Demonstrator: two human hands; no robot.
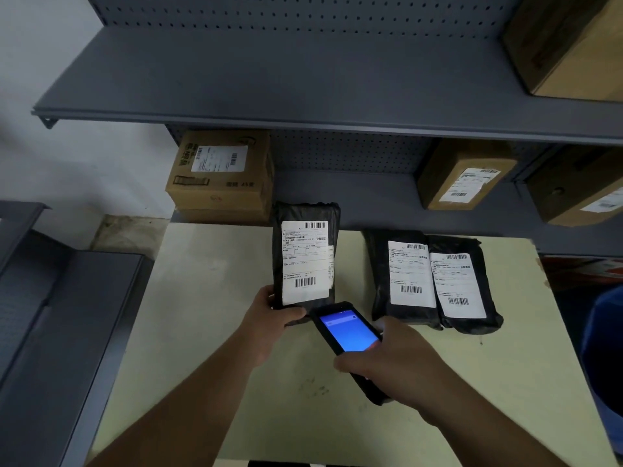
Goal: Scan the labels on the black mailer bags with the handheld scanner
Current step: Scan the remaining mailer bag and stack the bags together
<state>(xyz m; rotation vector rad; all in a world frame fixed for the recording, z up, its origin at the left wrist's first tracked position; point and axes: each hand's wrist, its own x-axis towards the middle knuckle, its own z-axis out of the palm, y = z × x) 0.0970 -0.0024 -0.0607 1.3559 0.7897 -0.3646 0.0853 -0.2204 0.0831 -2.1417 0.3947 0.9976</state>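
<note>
My left hand [269, 315] grips the lower edge of a black mailer bag [305, 214], holding it upright above the table with its white label [305, 261] facing me. My right hand [391, 358] holds the black handheld scanner [347, 332], its blue screen lit, its top end just below the held bag's label. Two more black mailer bags lie side by side on the table to the right, one [381, 291] on the left and one [485, 308] on the right, each with a white barcode label facing up.
The pale table [209, 298] stands against grey metal shelving [303, 96]. Cardboard boxes sit on the lower shelf at left [222, 193] and right [462, 176], another on the upper shelf [566, 45]. A grey cabinet [50, 315] stands to the left.
</note>
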